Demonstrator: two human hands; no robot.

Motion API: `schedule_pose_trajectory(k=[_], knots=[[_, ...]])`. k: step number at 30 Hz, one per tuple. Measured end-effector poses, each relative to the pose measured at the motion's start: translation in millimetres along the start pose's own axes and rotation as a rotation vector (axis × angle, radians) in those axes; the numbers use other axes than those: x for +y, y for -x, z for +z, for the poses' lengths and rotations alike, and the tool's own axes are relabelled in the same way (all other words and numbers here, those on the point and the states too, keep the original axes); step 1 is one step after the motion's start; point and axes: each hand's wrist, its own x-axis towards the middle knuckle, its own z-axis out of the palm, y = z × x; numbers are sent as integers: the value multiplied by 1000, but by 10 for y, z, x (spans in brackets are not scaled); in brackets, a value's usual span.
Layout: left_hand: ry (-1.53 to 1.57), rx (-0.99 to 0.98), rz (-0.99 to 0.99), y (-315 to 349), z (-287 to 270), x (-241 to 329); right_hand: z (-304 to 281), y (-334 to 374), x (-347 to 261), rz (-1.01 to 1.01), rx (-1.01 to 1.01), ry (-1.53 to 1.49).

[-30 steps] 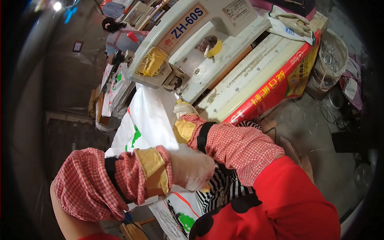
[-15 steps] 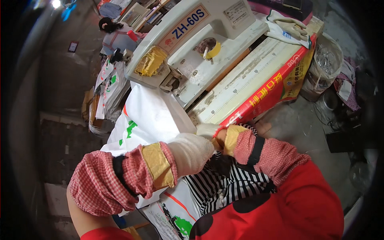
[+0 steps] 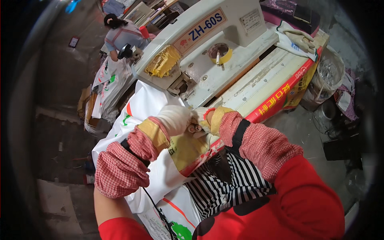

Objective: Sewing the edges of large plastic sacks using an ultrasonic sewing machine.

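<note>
From where I watch, the left hand point(image 3: 173, 119) sits just left of centre in a white glove, its checked sleeve cover running down toward seven o'clock, and its fingers are curled shut around a gathered bit of the white sack point(image 3: 156, 168). The sack is a printed woven bag with green and orange marks; it lies under both forearms, its long axis running from about one o'clock, where it tucks under the sewing machine point(image 3: 208, 52), down to seven o'clock, where it spills off the table edge toward my lap. The bunched edge I grip sits right between the two hands, at roughly three o'clock from the left hand and nine o'clock from the right. The right hand point(image 3: 204, 121) is touching the left, knuckle to knuckle, and I see two bare fingertips point(image 3: 195, 128) poking out and pinching the same fold; whether more fingers close behind it I cannot tell. Both hands are equally near the fold, pressed together over it. The needle end of the machine lies at about twelve o'clock from the hands, near but apart. Further right, the red-edged table point(image 3: 276, 104) runs off toward two o'clock, with a pair of pale gloves point(image 3: 298, 38) lying on its far end and a white bucket point(image 3: 326, 78) just beyond at three o'clock.
</note>
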Motion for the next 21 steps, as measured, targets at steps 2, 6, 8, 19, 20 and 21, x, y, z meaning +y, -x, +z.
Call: schedule_pose_trajectory(k=[2, 6, 8, 19, 20, 21], knots=[[-138, -43, -169, -48, -18, -140, 101, 265, -64, -64, -4, -207], [4, 540, -453, -52, 482, -1023, 237, 208, -94, -57, 26, -62], [279, 536, -269, 292, 394, -900, 327, 287, -55, -266, 101, 54], [210, 862, -467, 2347, 845, -706, 509, 1196, -691, -1289, 340, 1344], [212, 747, -591, 2480, 1197, -888, 557, 1425, -810, -1294, 333, 1298], [238, 548, -712, 2556, 1664, -1059, 565, 1593, -805, -1224, 331, 1011]])
